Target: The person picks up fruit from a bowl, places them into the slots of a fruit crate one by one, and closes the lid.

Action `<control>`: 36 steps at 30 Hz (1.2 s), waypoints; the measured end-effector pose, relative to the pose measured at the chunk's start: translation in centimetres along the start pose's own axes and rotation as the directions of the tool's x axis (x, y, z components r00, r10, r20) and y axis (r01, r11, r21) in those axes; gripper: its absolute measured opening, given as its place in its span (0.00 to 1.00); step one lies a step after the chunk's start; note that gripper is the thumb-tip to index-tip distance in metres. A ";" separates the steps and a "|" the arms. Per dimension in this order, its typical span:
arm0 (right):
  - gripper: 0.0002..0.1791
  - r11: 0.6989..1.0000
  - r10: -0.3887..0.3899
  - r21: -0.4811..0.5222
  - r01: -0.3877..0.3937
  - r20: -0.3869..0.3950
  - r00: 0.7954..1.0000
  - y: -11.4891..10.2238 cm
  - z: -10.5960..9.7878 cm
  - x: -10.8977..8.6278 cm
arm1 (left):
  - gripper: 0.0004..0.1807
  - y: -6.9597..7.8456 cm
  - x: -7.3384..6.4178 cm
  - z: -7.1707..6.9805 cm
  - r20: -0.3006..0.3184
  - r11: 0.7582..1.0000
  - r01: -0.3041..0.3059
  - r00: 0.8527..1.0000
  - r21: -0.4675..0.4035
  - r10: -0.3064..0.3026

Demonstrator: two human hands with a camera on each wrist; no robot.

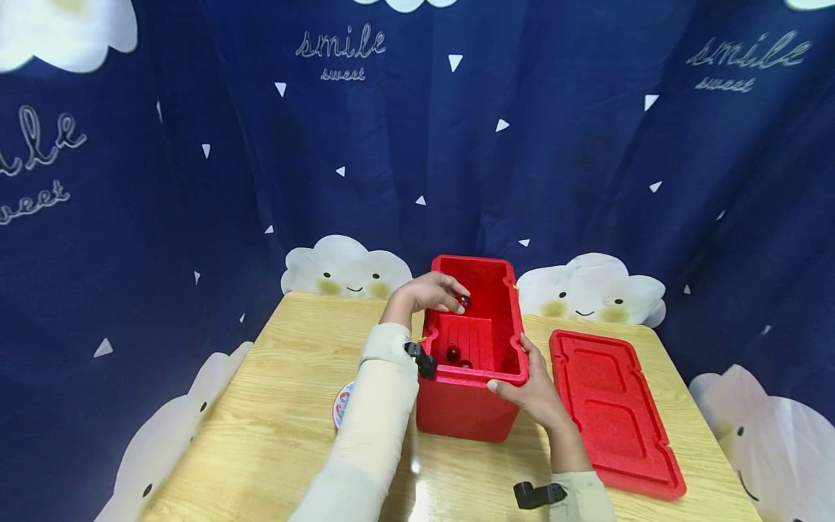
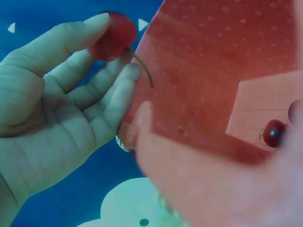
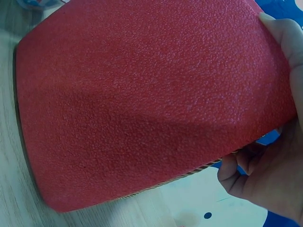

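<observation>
A red foam box stands lidless on the table, its open top toward me. My left hand is over the box's left rim and pinches a dark red cherry between thumb and fingers; its green stem hangs down in the left wrist view. On the box floor, near the front, lie a cherry and another dark red one, partly hidden by the front wall. My right hand grips the box's front right corner at the rim, thumb on the front side and fingers along the right side.
The red box lid lies flat on the wooden table, right of the box. A patterned plate or bowl shows partly behind my left forearm. Behind the table hangs a dark blue curtain with white clouds.
</observation>
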State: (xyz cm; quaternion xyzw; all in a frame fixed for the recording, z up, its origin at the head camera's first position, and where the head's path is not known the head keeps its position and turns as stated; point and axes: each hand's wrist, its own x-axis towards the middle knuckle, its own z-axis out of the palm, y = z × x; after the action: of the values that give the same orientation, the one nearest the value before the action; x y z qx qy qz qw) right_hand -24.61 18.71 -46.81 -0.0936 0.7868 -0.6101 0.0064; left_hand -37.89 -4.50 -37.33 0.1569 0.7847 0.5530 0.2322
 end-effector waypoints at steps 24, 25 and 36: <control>0.58 1.000 0.013 0.010 -0.013 0.005 1.000 -0.6 -0.4 0.0 | 0.16 0.8 0.7 -0.1 0.087 0.992 0.081 0.992 0.101 -0.090; 0.58 1.000 0.006 0.004 -0.006 0.002 1.000 -0.2 -0.4 0.0 | 0.16 0.8 0.8 -0.1 0.088 0.992 0.082 0.992 0.099 -0.091; 0.59 0.999 0.031 -0.014 -0.031 -0.001 1.000 0.0 -0.2 0.0 | 0.16 0.9 -1.9 0.2 0.070 0.984 -0.013 0.998 0.175 0.001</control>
State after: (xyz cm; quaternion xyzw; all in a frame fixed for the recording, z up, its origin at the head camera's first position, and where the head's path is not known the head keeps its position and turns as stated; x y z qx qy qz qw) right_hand -24.64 18.93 -46.79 -0.0815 0.7924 -0.6044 0.0150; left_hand -36.21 -5.00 -36.20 0.1985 0.8212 0.4768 0.2427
